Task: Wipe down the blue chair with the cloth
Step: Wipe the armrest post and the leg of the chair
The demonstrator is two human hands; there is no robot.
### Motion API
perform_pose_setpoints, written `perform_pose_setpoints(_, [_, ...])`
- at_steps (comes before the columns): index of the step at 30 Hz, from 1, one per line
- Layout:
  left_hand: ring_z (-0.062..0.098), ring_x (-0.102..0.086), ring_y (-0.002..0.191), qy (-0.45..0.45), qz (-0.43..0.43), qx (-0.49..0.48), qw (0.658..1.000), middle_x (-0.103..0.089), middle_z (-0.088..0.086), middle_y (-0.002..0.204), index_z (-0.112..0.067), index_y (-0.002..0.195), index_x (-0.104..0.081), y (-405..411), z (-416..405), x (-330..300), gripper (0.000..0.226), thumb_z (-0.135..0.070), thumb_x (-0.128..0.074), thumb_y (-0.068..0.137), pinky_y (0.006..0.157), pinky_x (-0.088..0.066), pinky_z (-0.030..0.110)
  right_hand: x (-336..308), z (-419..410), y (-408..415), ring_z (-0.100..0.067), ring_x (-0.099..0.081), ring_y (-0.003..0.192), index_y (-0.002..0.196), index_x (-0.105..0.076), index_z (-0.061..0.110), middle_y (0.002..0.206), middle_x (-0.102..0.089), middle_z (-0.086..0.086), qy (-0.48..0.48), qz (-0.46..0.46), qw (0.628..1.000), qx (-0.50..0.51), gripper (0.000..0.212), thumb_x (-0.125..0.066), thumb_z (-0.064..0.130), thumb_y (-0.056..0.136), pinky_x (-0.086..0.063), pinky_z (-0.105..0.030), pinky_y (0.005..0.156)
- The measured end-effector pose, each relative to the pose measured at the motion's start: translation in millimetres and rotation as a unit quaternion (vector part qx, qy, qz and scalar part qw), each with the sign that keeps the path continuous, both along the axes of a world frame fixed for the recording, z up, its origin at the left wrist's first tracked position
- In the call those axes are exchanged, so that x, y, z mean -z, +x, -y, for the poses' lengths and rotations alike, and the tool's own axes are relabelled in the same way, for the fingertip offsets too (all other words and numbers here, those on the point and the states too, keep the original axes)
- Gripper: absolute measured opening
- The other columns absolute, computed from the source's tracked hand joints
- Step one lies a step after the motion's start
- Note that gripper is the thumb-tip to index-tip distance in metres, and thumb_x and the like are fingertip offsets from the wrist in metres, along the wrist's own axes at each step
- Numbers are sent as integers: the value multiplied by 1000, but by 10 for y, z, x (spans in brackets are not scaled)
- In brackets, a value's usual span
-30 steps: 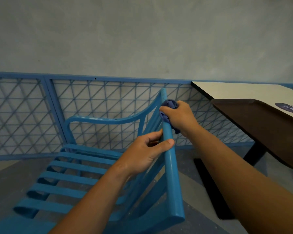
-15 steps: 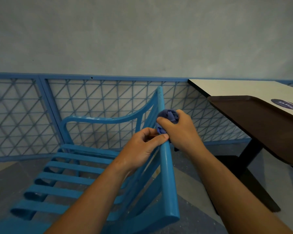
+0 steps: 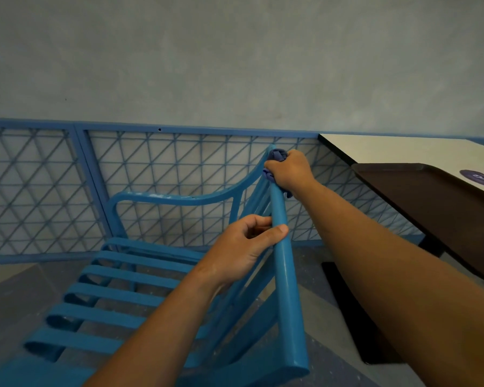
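Right hand clenched the soft, bunched cloth at the rail's far end; left fingers gripped the rigid chair rail, probably steadying it.

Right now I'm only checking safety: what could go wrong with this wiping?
The cloth is bunched in the right hand at the far tip of the top rail; a further push could slip it off. The left hand pinches the rail in the wiping path, so a return stroke could bump it.
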State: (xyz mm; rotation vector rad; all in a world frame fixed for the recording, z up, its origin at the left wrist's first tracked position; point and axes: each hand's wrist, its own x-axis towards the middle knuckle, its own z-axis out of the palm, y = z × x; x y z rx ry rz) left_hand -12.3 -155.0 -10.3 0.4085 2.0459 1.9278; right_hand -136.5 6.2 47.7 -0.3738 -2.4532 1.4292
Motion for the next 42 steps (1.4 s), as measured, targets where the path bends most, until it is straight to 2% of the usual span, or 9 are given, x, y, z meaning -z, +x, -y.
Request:
perform_pose_setpoints(5, [-11, -65, 84, 19, 1, -23, 1000, -73, -17, 94, -28, 114, -69, 90, -12, 19, 34, -46, -73, 85, 71, -48, 10, 36, 98, 543, -23, -65, 75, 90, -53, 14, 86, -66, -8, 66, -6, 997, -32, 20, -69, 25, 84, -41, -28, 52])
perform_pose_setpoints(11, [4, -68, 109, 35, 23, -30, 999, -75, -12, 110, -28, 146, -41, 84, -28, 64, 101, -66, -80, 61, 107, -47, 39, 88, 182, 1110, -11, -49, 63, 80, -49, 17, 75, -54, 1, 71, -16, 996, -56, 23, -71, 22, 83, -37, -28, 55])
perform_pose_setpoints(16, [1, -67, 105, 14, 21, -40, 999, -74, -10, 110, -28, 150, -37, 44, -58, 61, 91, -57, -78, 74, 91, -47, 25, -21, 135, 762, -11, -54, 59, 79, -52, 18, 74, -59, -1, 58, 3, 997, -42, 21, -72, 21, 83, -42, -26, 48])
perform_pose_setpoints(22, [1, -63, 112, -15, 23, -38, 999, -71, -13, 116, -31, 151, -37, 40, -41, 48, 95, -64, -78, 72, 103, -47, 34, 7, 13, -121, -32, -72, 75, 87, -68, -3, 87, -73, -20, -3, 18, 999, 28, 32, -72, 26, 75, -61, -42, 57])
perform_pose_setpoints(27, [3, -63, 113, -25, 25, -44, 998, -72, -12, 113, -31, 150, -39, 71, -42, 12, 102, -72, -74, 64, 108, -45, 42, 44, 14, -43, -30, -67, 77, 94, -65, 1, 87, -68, -16, 45, -30, 997, 49, 32, -70, 31, 84, -54, -40, 58])
perform_pose_setpoints(31, [2, -64, 109, -18, 23, -50, 998, -72, -13, 110, -32, 147, -42, 118, -55, -8, 78, -58, -73, 81, 101, -47, 34, 151, 37, 420, -25, -64, 69, 78, -63, 6, 73, -67, -12, 10, -73, 997, 30, 21, -70, 24, 85, -55, -44, 58])
perform_pose_setpoints(36, [7, -68, 101, -16, 6, -71, 997, -71, -10, 109, -32, 126, -60, 282, -108, -192, 39, -40, -71, 90, 93, -55, 31, 317, 65, 897, -17, -68, 75, 90, -69, 14, 80, -72, 0, -7, -116, 993, -13, 18, -71, 30, 81, -54, -36, 66])
perform_pose_setpoints(38, [7, -68, 95, -94, -48, -52, 993, -69, -11, 109, -35, 116, -62, 432, -85, -351, 31, -37, -74, 87, 84, -58, 28, 289, 56, 962, -14, -68, 78, 93, -69, 17, 83, -71, 4, 27, -121, 992, -36, 14, -71, 29, 84, -54, -34, 69])
perform_pose_setpoints(42, [16, -62, 87, -332, -67, 48, 940, -58, -3, 103, -31, 128, -43, 762, -41, -588, 68, -49, -78, 73, 69, -54, 33, 128, 10, 975, -15, -59, 72, 76, -62, 22, 77, -64, 0, 181, -181, 953, -161, 13, -70, 22, 86, -45, -33, 63])
